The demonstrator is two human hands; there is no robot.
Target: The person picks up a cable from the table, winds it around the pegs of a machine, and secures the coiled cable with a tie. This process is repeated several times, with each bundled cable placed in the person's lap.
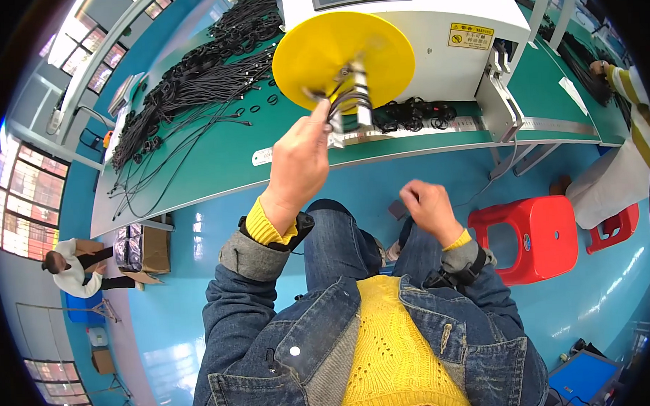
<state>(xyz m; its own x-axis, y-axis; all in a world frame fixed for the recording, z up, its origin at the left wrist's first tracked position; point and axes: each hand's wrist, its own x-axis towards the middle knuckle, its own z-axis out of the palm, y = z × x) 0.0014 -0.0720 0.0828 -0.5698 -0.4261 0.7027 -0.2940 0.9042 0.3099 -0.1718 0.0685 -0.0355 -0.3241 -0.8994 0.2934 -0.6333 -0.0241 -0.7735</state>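
My left hand (302,161) is raised to the front of a yellow disc (302,57) on a white machine (433,20). Its thumb and fingers are pinched on a black cable (350,100), which is looped round the metal prongs (363,94) at the disc's centre. The prongs and part of the cable are smeared by motion. Over my lap, my right hand (433,212) is curled closed, apart from the bench, with nothing visible in it.
Many black cables (185,100) lie heaped on the green bench (237,159) at left. Coiled cables (415,115) rest below the disc, beside a metal bracket (500,104). A red stool (530,239) stands at right. Other people sit far left and work at the right.
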